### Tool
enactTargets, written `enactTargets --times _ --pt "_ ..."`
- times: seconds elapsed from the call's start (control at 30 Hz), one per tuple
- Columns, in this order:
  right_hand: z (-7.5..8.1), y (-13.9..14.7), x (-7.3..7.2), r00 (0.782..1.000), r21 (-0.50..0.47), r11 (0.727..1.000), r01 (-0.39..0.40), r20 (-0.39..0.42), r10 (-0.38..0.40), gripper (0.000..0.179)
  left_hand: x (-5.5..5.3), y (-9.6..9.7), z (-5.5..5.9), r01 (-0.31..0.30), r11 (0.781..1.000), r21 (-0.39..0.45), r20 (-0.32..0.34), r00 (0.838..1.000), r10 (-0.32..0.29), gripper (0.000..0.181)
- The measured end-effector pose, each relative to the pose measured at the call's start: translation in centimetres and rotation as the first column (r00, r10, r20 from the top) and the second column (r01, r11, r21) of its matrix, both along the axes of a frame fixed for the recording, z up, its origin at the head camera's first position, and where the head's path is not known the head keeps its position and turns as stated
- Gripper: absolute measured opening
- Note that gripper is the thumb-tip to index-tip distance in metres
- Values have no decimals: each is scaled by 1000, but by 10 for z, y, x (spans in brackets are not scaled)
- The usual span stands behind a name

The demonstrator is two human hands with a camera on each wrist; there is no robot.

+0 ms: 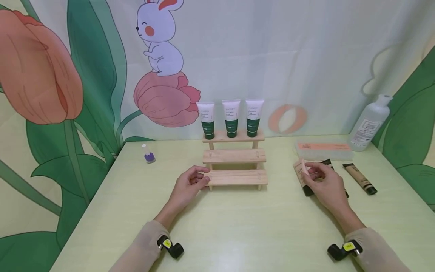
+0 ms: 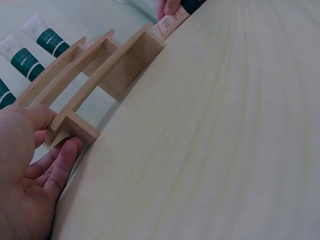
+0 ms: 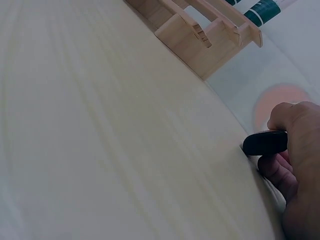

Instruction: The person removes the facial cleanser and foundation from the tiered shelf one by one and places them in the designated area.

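A three-step wooden rack [image 1: 234, 155] stands on the table, with three green-and-white tubes [image 1: 232, 119] upright on its top step. At the left end of the lowest step, my left hand [image 1: 190, 185] pinches the board, thumb above and fingers beneath in the left wrist view. My right hand [image 1: 326, 185], right of the rack, holds a pale pink tube [image 1: 300, 172] between thumb and fingers. Its black cap [image 3: 265, 143] points out of the grip in the right wrist view. Behind that hand lies another dark-ended tube [image 1: 327, 162], mostly hidden.
A tan tube with black ends [image 1: 360, 178] lies farther right. Behind it are a flat translucent case [image 1: 323, 153] with an orange strip and a tilted-looking white bottle [image 1: 368, 124]. A small purple nail polish bottle [image 1: 148, 155] stands at the left back. A printed curtain hangs behind the table.
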State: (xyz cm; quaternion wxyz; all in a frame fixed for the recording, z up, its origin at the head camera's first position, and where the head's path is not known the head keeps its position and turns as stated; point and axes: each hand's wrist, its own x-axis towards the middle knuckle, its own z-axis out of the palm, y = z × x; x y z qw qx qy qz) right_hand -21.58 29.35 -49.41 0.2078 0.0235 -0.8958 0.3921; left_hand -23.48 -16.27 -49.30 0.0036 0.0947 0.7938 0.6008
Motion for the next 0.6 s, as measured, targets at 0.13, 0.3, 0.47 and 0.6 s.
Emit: enactTargets --times 0.13,0.3,0.47,0.6 --pt "0 -1 0 1000 10 1000 11 -2 -11 38 1 -1 0 0 1000 5 5 1000 0 25" --pt "1 -1 -1 999 34 999 38 -10 -37 38 -1 -1 -2 -1 1000 5 4 1000 1 26" --pt "0 0 -1 999 27 999 46 -25 -45 36 0 -1 -1 1 1000 17 3 1000 -1 26" --pt "0 -1 1 997 25 998 60 -46 -59 35 0 0 -1 -2 1000 7 9 1000 2 25"
